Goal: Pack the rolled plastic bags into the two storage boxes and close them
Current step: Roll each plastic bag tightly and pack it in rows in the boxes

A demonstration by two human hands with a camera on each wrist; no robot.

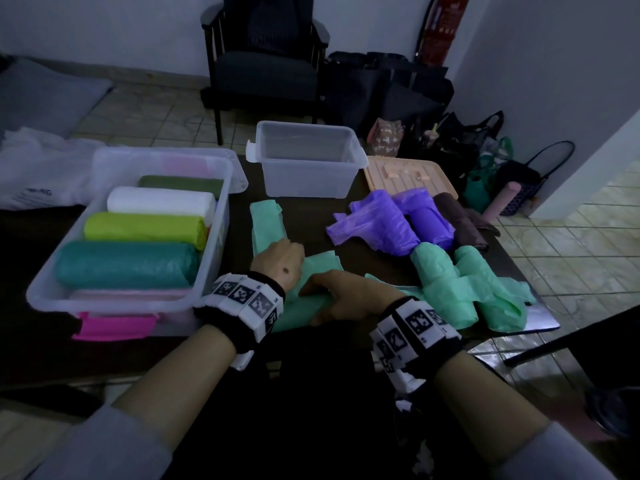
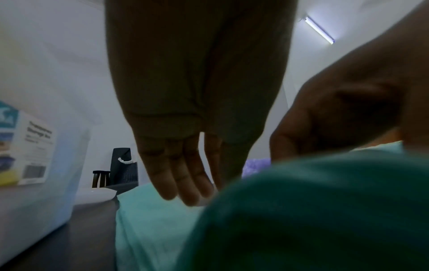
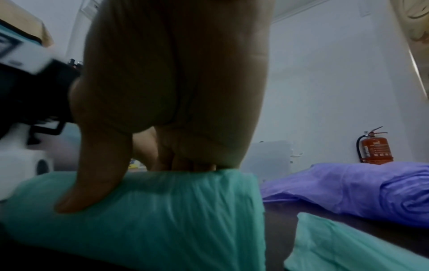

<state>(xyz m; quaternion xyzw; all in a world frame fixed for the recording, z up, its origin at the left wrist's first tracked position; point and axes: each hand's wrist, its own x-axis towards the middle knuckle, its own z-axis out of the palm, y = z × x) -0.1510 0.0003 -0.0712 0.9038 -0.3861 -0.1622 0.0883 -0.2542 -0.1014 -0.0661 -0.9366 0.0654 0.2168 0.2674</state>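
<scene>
A mint green bag (image 1: 298, 306) lies partly rolled at the table's near edge, its flat strip (image 1: 265, 220) running away from me. My left hand (image 1: 277, 268) presses straight fingers (image 2: 185, 185) on the strip (image 2: 150, 229). My right hand (image 1: 332, 299) grips the rolled part (image 3: 162, 210), thumb on its near side and fingers over the top. The left storage box (image 1: 221, 216) holds several rolls: teal (image 1: 124, 265), lime, white and dark green. The second box (image 1: 304, 161) stands empty behind. Purple rolls (image 1: 391, 226), a brown roll (image 1: 460, 216) and mint rolls (image 1: 467, 282) lie at the right.
A peach lid (image 1: 408, 174) lies behind the purple rolls. White plastic bags (image 1: 38, 168) sit at the far left. A dark chair (image 1: 266, 64), bags on the floor (image 1: 485, 150) and a fire extinguisher (image 3: 376, 146) stand beyond the table.
</scene>
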